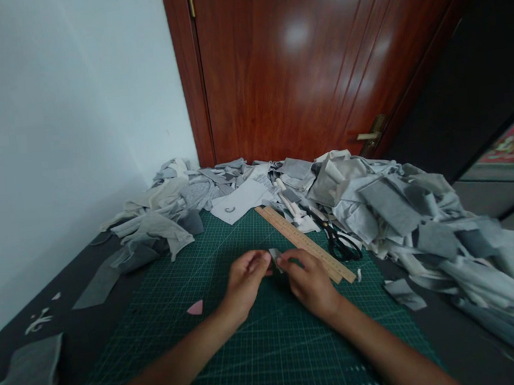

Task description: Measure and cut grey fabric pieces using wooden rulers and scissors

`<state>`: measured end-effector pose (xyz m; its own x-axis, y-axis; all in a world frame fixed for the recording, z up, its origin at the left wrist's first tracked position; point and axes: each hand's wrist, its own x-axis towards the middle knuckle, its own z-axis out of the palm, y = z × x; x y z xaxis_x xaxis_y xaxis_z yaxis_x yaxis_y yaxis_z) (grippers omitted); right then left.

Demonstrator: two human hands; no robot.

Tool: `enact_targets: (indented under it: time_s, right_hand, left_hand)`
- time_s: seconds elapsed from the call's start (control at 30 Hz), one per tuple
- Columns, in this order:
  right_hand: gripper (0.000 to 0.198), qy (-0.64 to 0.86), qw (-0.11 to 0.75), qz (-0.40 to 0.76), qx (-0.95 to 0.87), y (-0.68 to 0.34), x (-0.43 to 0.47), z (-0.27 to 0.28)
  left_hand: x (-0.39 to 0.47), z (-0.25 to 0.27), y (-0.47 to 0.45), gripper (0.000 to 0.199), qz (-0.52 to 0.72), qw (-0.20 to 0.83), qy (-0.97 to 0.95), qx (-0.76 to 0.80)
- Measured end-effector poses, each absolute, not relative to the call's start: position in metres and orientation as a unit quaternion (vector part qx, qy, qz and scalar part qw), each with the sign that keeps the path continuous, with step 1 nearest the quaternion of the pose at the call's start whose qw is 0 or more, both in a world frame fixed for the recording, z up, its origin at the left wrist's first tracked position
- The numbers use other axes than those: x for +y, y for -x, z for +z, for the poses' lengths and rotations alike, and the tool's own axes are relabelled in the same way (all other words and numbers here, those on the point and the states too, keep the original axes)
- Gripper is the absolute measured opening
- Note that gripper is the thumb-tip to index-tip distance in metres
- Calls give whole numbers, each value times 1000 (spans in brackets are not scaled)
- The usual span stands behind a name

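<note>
Dark table (88, 333), one wooden door (271, 62) behind; fabric scraps (391, 203) heaped along its far and right edges. Over the middle of one green mat (264, 351), my left hand (247, 276) and right hand (309, 279) have fingertips clamped on one small grey piece (274, 254). Right of it: two rulers (298, 237), one pair of scissors (334, 242). Left: one pink triangle (195, 308). Between my forearms, bare grid runs toward the near edge.

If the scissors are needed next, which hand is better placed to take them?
Probably the right hand: the scissors lie on its side, farther from the left hand. Both hands hold a small grey piece.
</note>
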<state>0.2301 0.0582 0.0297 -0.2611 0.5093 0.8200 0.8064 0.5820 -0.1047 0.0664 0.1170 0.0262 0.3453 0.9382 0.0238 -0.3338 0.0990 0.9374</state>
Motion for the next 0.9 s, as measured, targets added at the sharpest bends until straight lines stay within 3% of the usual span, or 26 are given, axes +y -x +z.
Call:
enact_targets:
  time_s: [0.1, 0.17, 0.43, 0.53, 0.67, 0.8, 0.9]
  right_hand:
    - [19, 380, 375, -256, -806, -232, 58, 37]
    - [15, 367, 353, -272, -817, -231, 58, 41]
    - [21, 363, 326, -258, -834, -227, 58, 37]
    - [18, 407, 366, -156, -822, -227, 58, 29]
    - [37, 482, 492, 30, -724, -224, 60, 25]
    - [24, 484, 567, 289, -601, -220, 62, 30]
    - [22, 463, 589, 370, -549, -218, 65, 31]
  left_hand:
    - [113, 27, -67, 47, 407, 786, -374, 278]
    - [111, 29, -68, 49, 401, 811, -336, 263]
    - [112, 28, -66, 37, 444, 732, -437, 275]
    - [120, 23, -63, 29, 489, 590, -563, 308]
    - [123, 22, -61, 22, 518, 424, -680, 300]
    - [119, 25, -61, 20, 506, 379, -725, 273]
    - [117, 25, -62, 18, 504, 363, -739, 260]
